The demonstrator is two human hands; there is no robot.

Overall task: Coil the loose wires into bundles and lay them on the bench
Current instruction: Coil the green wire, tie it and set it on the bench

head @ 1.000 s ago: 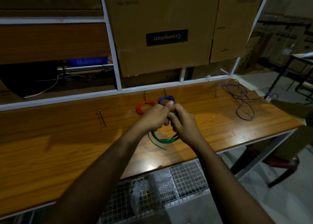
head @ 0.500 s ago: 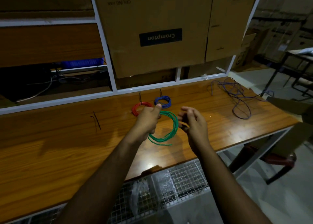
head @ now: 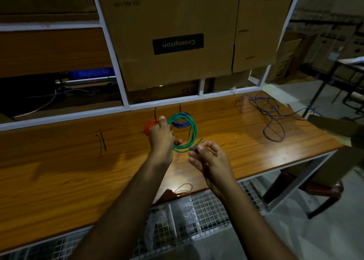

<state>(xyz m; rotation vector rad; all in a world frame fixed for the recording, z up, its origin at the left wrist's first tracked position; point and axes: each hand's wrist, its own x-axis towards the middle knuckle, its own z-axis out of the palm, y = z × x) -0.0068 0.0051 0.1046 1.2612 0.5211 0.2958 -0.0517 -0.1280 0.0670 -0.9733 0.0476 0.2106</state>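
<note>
The large cardboard box (head: 173, 33) standing behind the counter's (head: 59, 171) back edge carries a black label reading "Crompton", printed upside down as seen from the head camera; a second line of print near the box's top left is too faint to read. A second, narrower cardboard box (head: 258, 23) stands against its right side. Three coils show: a green coil (head: 188, 130) held above the counter, and a red coil (head: 148, 129) and a blue coil (head: 182, 123) lying near the back edge at the counter's middle, the red partly hidden by the left hand (head: 161, 137) and the blue seen through the green loops. One loose purple wire (head: 269, 116) sprawls in a tangle at the back right corner, and thin dark ties lie on the wood: one pair (head: 102, 141) left of centre and two more short ones just behind the red and blue coils. The left hand's grip is clamped on the green coil at the loops' left side, thumb pointing up, so the coil hangs to the right of the fist. The right hand (head: 210, 161) sits just below and right of the coil, its thumb and forefinger pinched together on the green wire's free end (head: 197, 144), other fingers curled.
</note>
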